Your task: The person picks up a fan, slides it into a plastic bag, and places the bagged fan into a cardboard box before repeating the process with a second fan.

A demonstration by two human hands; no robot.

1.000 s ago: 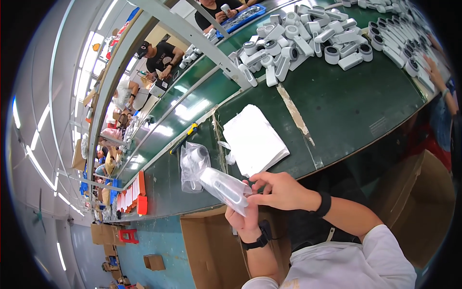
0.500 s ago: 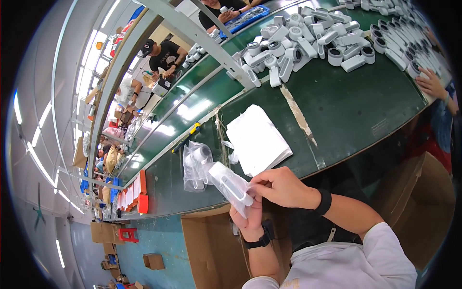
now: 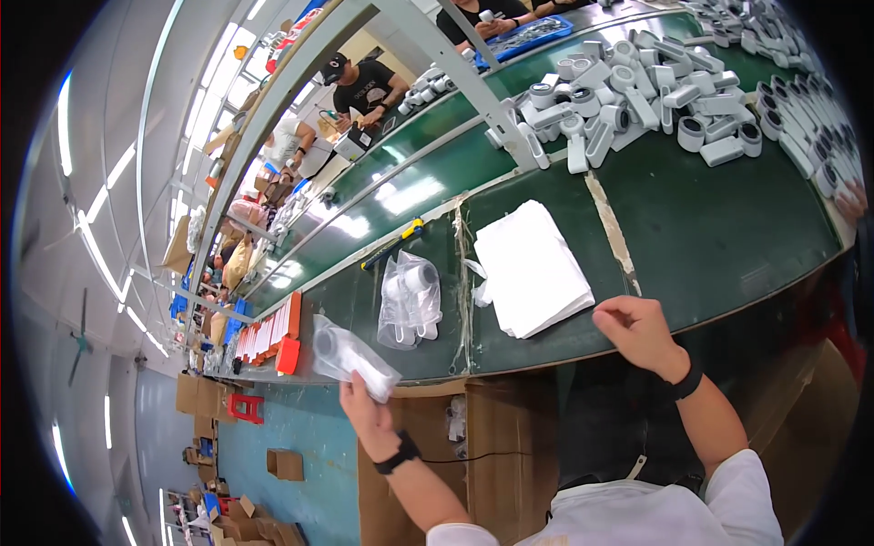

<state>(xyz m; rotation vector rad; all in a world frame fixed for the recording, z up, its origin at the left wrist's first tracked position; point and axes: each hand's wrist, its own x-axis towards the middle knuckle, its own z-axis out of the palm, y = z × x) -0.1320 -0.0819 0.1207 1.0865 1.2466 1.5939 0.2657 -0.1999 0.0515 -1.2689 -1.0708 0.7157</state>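
My left hand (image 3: 369, 420) grips the lower end of a clear plastic bag with a white round-headed handheld device (image 3: 344, 353) inside, out past the left part of the table's front edge. To its right, another bagged device (image 3: 410, 296) lies on the green table. My right hand (image 3: 642, 337), fingers curled in with nothing visible in them, hovers over the table edge just right of a stack of white sheets (image 3: 531, 268). A yellow and black cutter knife (image 3: 393, 244) rests behind the bagged device.
A big heap of white-grey devices (image 3: 628, 100) covers the table's far right, with rows of more (image 3: 810, 127) beside it. A metal frame post (image 3: 496, 114) stands behind. Orange boxes (image 3: 273, 335) sit at left; an open cardboard box (image 3: 501, 464) is below. Co-workers (image 3: 369, 91) sit across.
My hands have parted. The left has carried the bagged device leftward, away from the other bag; the right has let go of the bag and moved right. The view has shifted slightly.
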